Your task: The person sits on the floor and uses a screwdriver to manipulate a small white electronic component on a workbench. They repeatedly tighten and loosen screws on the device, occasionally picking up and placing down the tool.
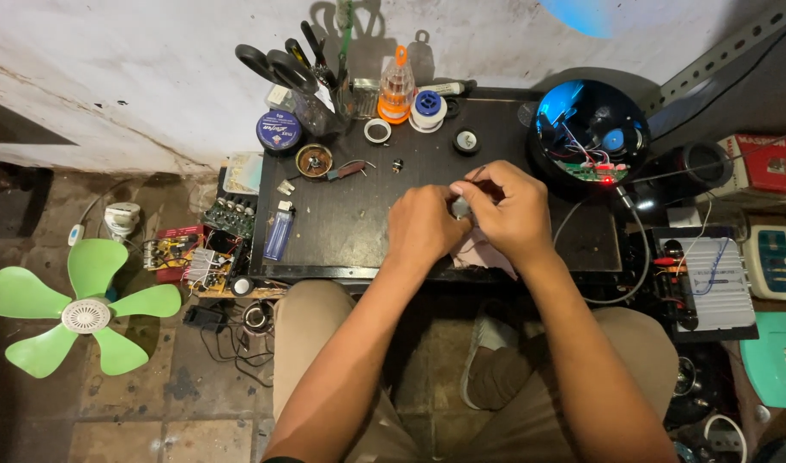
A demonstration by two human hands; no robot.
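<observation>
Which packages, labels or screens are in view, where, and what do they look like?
Round tin: back left of the black table, blue lid with white label.
Cardboard box: far right, red and white, lying flat.
Lighter: table's left edge, blue, translucent, slim.
Solder spool: back middle, white with blue centre label.
No screens show. Both hands close on a small grey part.

A round blue tin with a pale printed lid label [279, 130] sits at the dark table's [350, 231] back left corner. A clear orange-capped bottle [396, 89] stands on the back edge. Off the table's right side, a red-and-white cardboard box [763, 162] lies against the wall.
</observation>
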